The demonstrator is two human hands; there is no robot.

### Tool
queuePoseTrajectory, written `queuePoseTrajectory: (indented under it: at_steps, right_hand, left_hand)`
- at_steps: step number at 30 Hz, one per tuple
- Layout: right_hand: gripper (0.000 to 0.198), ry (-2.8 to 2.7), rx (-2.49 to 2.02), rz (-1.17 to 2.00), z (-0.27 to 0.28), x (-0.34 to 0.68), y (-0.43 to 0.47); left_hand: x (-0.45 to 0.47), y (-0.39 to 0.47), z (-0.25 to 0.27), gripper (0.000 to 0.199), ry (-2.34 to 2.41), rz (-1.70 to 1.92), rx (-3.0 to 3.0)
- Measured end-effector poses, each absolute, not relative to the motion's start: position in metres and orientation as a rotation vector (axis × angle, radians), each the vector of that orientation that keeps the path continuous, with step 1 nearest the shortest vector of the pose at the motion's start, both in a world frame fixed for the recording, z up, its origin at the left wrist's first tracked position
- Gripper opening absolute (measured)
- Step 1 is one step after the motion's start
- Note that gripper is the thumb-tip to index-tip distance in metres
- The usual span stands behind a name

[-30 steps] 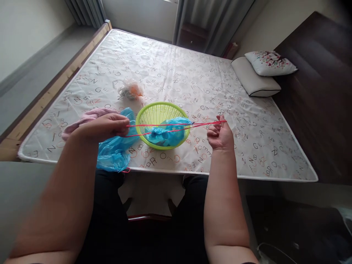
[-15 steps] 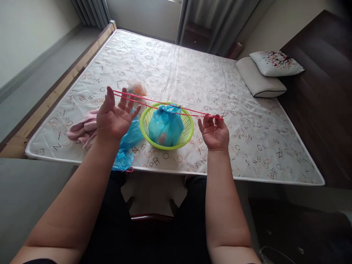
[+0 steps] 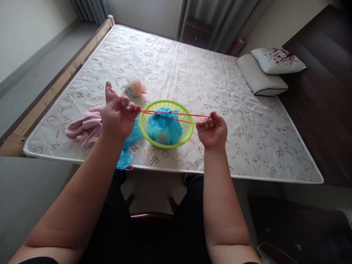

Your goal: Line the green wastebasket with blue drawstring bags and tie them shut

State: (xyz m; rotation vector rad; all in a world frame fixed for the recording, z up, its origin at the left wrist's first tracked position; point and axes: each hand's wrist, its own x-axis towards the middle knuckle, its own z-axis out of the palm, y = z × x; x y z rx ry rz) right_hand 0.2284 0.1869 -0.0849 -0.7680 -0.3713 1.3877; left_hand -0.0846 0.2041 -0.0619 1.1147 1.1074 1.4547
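While a red cord (image 3: 189, 114) is being stretched in two strands over a green basket (image 3: 166, 146), it is being held at either side by two hands. By the left hand (image 3: 119, 117) the cord is being gripped under curled fingers, with a loop being carried on one raised digit. By the right hand (image 3: 213, 131) it is being clamped, the fingers being folded together on it. A blue bag (image 3: 165, 132), gathered at its neck, is being held within the basket, just behind the strands; whether the cord is being joined to that neck cannot be told. The basket is being supported by the mattress (image 3: 253, 154), near the middle of its near edge. Toward the near left corner, a pink cloth (image 3: 85, 126) is being partly hidden by the left hand, and a second blue bag (image 3: 125, 159) is being draped at the near edge. Farther in, a clear plastic bundle (image 3: 134, 88) is being borne by the mattress. Along the right edge, toward the far corner, a white pillow (image 3: 260, 77) is being overlapped by a printed cushion (image 3: 279, 61).
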Motion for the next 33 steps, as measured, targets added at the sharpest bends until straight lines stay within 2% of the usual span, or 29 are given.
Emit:
queuePoseTrajectory:
  at_steps: [4,11,15,23,26,33]
  right_hand:
    - [0.015,-0.318,-0.948,1.332,-0.099,0.225,0.194]
    - [0.042,-0.24,-0.917,1.257,-0.099,0.216,0.194]
    - [0.045,-0.364,-0.83,1.342,-0.09,0.216,0.188]
    - [0.064,-0.562,-0.898,1.373,-0.082,0.199,0.182]
    - [0.066,-0.564,-0.895,1.4,-0.08,0.191,0.18]
    - [0.065,-0.709,-0.936,1.386,-0.068,0.167,0.169]
  left_hand:
    - [-0.074,0.198,-0.063,0.034,1.17,1.445,1.07]
    - [-0.056,0.197,-0.078,0.037,1.173,1.358,1.016]
    - [-0.053,0.199,-0.087,0.037,1.223,1.375,0.972]
    - [-0.037,0.184,-0.082,0.027,1.385,1.491,1.106]
    - [-0.028,0.18,-0.089,0.029,1.279,1.398,1.21]
    - [-0.007,0.171,-0.089,0.019,1.001,1.124,1.381]
